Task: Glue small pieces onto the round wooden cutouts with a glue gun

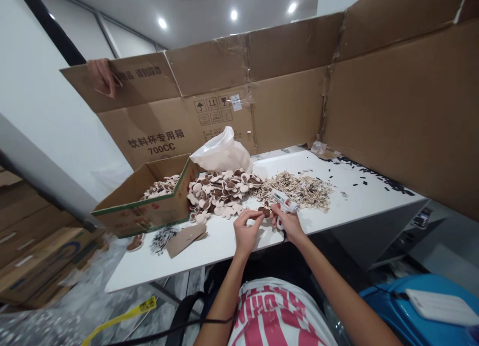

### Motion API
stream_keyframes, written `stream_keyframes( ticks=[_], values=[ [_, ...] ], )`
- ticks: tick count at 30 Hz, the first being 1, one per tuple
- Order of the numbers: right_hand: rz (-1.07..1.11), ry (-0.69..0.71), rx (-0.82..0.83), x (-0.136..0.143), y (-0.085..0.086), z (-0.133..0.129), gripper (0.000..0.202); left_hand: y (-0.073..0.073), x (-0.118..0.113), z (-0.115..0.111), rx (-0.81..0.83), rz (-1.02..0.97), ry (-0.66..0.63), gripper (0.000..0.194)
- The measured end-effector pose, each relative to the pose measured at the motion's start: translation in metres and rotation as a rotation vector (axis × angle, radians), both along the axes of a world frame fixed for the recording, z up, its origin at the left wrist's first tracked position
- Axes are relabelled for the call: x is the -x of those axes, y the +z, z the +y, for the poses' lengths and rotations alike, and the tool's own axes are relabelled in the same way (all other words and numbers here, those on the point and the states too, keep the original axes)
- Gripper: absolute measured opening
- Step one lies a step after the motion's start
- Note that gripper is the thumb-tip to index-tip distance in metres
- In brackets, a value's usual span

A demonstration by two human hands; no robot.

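Near the front edge of the white table, my left hand [247,230] pinches a small brown piece [266,212] between thumb and fingertips. My right hand [288,223] is closed around a white glue gun [285,201], its fingertips close to the same brown piece. Just beyond my hands lies a heap of pink and brown felt-like pieces [220,191]. To the right of that heap is a pile of thin beige strips [299,188]. The exact contact between the glue gun and the brown piece is too small to tell.
An open carton [142,216] with more pieces stands at the left, beside a white plastic bag [224,154]. Brown cards [186,240] and dark bits [162,240] lie in front. Tall cardboard [288,111] walls the back; another person's hand [104,77] grips its top left.
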State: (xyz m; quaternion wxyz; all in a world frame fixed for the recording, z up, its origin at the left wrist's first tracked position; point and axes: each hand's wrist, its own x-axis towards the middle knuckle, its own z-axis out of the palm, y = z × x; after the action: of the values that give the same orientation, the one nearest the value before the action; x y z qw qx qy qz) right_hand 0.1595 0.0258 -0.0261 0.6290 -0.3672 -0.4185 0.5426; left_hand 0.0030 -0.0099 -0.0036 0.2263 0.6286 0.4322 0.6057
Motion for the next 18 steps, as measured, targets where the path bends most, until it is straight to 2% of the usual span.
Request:
stream_keyframes(
  ticks=[11, 18],
  values=[
    [-0.017, -0.006, 0.008, -0.0004, -0.0037, 0.0027, 0.047, -0.0036, 0.0011, 0.0034, 0.147, -0.05, -0.054, 0.022],
    [0.002, 0.0, 0.009, -0.0003, -0.0064, 0.0041, 0.047, -0.0043, 0.0, 0.0031, 0.139, -0.084, -0.066, 0.021]
  ],
)
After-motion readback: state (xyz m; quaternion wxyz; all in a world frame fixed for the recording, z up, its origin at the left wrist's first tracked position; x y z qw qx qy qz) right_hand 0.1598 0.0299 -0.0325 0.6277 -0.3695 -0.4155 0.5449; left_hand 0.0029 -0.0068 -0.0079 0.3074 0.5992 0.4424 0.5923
